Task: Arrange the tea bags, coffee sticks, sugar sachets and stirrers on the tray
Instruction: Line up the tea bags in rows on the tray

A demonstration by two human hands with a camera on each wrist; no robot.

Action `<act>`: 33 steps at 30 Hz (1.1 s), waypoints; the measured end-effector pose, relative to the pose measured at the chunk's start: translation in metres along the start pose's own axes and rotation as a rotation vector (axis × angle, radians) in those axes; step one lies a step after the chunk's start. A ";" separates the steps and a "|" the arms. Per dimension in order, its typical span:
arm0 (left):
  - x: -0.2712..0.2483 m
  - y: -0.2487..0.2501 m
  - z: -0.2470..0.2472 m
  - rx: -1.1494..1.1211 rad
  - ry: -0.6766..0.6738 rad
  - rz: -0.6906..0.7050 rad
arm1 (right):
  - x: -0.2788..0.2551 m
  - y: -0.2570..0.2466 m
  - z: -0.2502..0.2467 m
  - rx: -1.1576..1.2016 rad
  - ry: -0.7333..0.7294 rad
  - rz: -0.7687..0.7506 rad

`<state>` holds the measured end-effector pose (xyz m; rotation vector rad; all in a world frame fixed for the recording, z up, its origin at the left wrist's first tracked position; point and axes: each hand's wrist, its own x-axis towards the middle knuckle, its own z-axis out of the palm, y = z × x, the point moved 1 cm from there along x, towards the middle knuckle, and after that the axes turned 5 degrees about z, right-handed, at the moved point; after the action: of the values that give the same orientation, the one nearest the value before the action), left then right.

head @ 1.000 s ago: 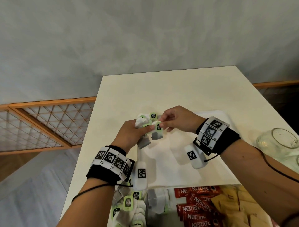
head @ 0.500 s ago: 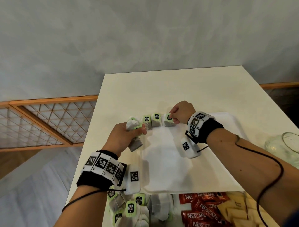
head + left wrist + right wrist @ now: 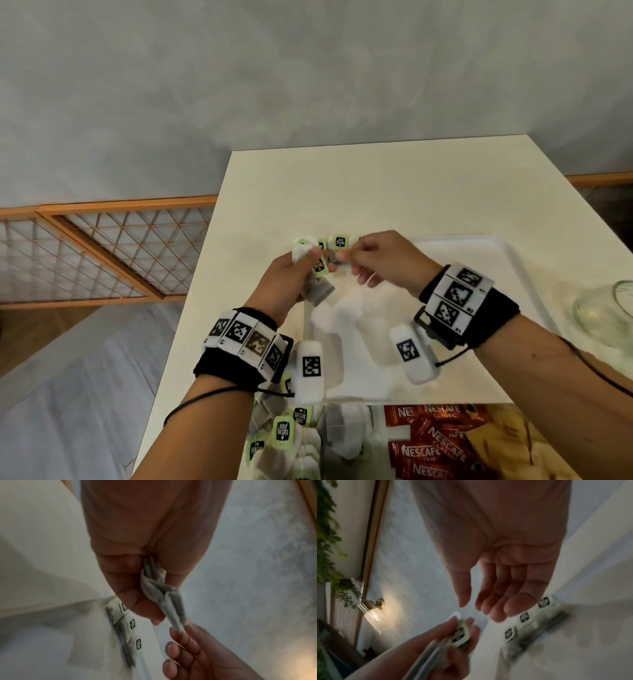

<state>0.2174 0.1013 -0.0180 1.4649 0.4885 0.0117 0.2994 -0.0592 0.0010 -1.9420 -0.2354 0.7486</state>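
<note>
1. Head view: the left hand [image 3: 287, 277] grips a bunch of tea bags [image 3: 317, 286], fingers curled round them, above the far left corner of the tray [image 3: 507, 260].
2. The right hand [image 3: 380, 260] meets the left; its thumb and forefinger pinch at the top of the bunch by a green tag [image 3: 319, 265], the other fingers loosely spread.
3. Just beyond the hands, a row of bags [image 3: 337, 241] lies along the tray's far edge, tags up.
4. Nearer the body than both wrists lie loose bags [image 3: 284, 435], red coffee sticks [image 3: 431, 442] and brown sachets [image 3: 496, 442]; only the head view shows these.
5. A glass jar [image 3: 606, 311] stands on the counter [image 3: 359, 185] to the right of the right wrist.
6. The left wrist view shows what the head view hides: the bags fanning out between the left thumb and fingers [image 3: 145, 607], and the right fingertips [image 3: 181, 634] touching the end of the outermost bag [image 3: 176, 608].
7. The right wrist view is blurred. The right palm looks open, with thumb and fingers apart, so I cannot tell whether the pinch has closed.
8. That view alone shows a lit wall lamp [image 3: 372, 613] and foliage [image 3: 325, 534] to the left.
</note>
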 end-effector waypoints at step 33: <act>-0.010 0.008 -0.021 -0.241 0.265 0.086 | -0.029 0.019 -0.011 0.212 -0.021 0.045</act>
<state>0.2040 0.1193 -0.0079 1.2510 0.6162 0.3259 0.2797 -0.0900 -0.0004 -1.7446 -0.1201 0.7907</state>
